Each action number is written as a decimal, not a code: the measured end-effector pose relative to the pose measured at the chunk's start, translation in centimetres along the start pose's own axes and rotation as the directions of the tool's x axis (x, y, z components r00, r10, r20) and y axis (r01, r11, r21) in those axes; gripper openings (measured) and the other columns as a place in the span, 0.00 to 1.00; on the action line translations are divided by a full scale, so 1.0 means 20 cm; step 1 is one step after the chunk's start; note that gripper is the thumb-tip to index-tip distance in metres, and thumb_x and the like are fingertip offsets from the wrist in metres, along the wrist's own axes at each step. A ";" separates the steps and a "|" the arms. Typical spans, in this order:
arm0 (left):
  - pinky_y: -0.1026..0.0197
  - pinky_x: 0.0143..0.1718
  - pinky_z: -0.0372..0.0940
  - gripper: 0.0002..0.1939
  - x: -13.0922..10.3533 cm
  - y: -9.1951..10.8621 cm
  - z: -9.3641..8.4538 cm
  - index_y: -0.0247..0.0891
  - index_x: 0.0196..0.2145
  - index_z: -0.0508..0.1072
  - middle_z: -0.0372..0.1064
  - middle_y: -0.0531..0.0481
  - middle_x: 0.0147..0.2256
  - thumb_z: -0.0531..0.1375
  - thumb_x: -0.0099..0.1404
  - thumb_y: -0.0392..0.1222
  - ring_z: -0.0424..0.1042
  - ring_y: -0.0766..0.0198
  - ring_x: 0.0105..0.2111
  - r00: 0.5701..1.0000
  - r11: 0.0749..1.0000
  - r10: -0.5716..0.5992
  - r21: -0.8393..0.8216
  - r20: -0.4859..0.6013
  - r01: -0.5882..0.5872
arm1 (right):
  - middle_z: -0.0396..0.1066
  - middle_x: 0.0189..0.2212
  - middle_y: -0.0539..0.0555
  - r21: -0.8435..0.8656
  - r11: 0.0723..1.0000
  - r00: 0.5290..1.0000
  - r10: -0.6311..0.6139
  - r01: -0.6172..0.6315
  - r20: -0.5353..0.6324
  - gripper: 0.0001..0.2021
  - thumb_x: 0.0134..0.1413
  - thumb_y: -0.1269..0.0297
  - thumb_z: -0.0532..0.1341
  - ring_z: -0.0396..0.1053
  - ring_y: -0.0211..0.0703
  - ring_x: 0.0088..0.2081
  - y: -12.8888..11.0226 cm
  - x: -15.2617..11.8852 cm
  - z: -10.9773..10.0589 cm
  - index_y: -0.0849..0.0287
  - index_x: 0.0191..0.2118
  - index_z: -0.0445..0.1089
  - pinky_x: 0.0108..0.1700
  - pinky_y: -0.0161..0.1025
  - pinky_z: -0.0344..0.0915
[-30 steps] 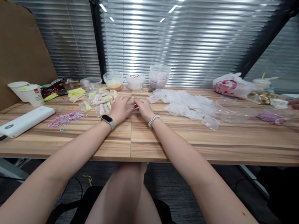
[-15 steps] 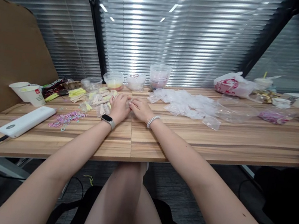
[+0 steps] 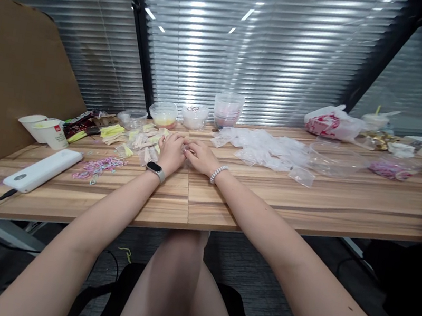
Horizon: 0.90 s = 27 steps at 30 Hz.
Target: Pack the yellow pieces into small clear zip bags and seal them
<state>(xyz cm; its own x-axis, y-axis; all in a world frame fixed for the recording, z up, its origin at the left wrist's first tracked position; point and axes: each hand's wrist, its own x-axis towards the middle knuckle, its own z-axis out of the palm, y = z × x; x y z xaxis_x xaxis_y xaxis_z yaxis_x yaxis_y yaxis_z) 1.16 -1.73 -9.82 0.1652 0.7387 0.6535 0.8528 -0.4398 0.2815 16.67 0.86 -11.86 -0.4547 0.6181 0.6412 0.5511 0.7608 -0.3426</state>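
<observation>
Apparently, the left hand (image 3: pixel 172 152) and the right hand (image 3: pixel 200 157) were drawn close together, fingers curled inward with little gap between them. A small clear thing (image 3: pixel 185 148) seemed to show at the fingertips, perhaps thin plastic, but the fingers hid most of it, and one could not tell how firmly either hand held it. If it was slick film, an uneven pinch might have let it slide away.

Just left of the left hand lay a loose heap of packets (image 3: pixel 145 139) with pale and yellow contents; a careless knuckle could have pushed some askew. Farther left were yellow strips (image 3: pixel 112 132), and nearer the table's (image 3: pixel 287 207) front edge a scatter of pastel pieces (image 3: pixel 100 167), which the left forearm might have swept about by swinging outward.

To the right, clear bags (image 3: pixel 264 148) overlapped, so lifting one could have dragged its neighbours. Behind the hands stood a stack of tubs (image 3: pixel 228 110), tall enough to tip if bumped. At far left, a white power bank (image 3: pixel 44 169) trailed its cable over the edge, where a snag might have pulled it down
</observation>
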 end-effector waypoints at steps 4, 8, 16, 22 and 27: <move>0.44 0.63 0.43 0.09 0.00 0.00 0.00 0.41 0.39 0.75 0.69 0.45 0.53 0.58 0.62 0.37 0.63 0.52 0.56 1.000 0.999 -0.004 0.050 0.026 0.003 | 0.70 0.51 0.60 -0.010 1.000 1.000 -0.012 0.012 0.002 0.16 0.68 0.61 0.55 0.66 0.46 0.52 -0.01 0.00 -0.01 0.62 0.52 0.73 0.56 0.41 0.60; 0.45 0.62 0.45 0.09 0.00 -0.02 0.02 0.42 0.38 0.76 0.70 0.47 0.51 0.57 0.61 0.35 0.64 0.55 0.56 0.999 0.999 0.040 0.038 -0.001 -0.040 | 0.70 0.52 0.59 -0.020 0.999 0.999 -0.040 0.040 -0.004 0.15 0.67 0.61 0.55 0.67 0.46 0.51 -0.01 0.00 -0.01 0.62 0.52 0.73 0.56 0.40 0.60; 0.46 0.61 0.46 0.10 0.00 -0.04 0.04 0.41 0.38 0.75 0.72 0.47 0.49 0.57 0.60 0.33 0.65 0.56 0.54 0.997 0.997 0.076 0.025 0.003 -0.076 | 0.73 0.47 0.58 -0.060 0.997 0.999 -0.042 0.041 -0.002 0.14 0.67 0.61 0.55 0.69 0.45 0.46 -0.03 0.00 -0.03 0.62 0.48 0.75 0.50 0.38 0.61; 0.45 0.61 0.47 0.11 0.00 -0.02 0.03 0.42 0.41 0.74 0.71 0.45 0.48 0.58 0.61 0.36 0.65 0.53 0.54 0.997 0.997 0.020 0.076 0.075 -0.025 | 0.74 0.42 0.58 -0.072 0.997 0.999 -0.020 0.022 0.025 0.16 0.68 0.59 0.54 0.69 0.45 0.46 -0.02 -0.01 -0.02 0.62 0.40 0.77 0.51 0.40 0.62; 0.44 0.59 0.52 0.20 -0.02 -0.03 0.06 0.41 0.51 0.69 0.68 0.41 0.50 0.58 0.60 0.39 0.63 0.48 0.54 0.988 0.994 -0.009 0.112 0.153 -0.009 | 0.69 0.55 0.56 -0.067 0.998 0.998 0.017 -0.012 0.061 0.13 0.64 0.62 0.57 0.66 0.45 0.55 0.00 -0.01 -0.01 0.59 0.44 0.78 0.59 0.39 0.60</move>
<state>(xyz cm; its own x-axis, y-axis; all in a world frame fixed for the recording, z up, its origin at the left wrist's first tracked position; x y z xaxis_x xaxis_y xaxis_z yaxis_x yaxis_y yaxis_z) 1.19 -1.21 -11.08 0.2314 0.8118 0.5361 0.9014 -0.3862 0.1956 16.88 0.70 -11.80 -0.4876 0.6416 0.5921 0.6022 0.7382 -0.3040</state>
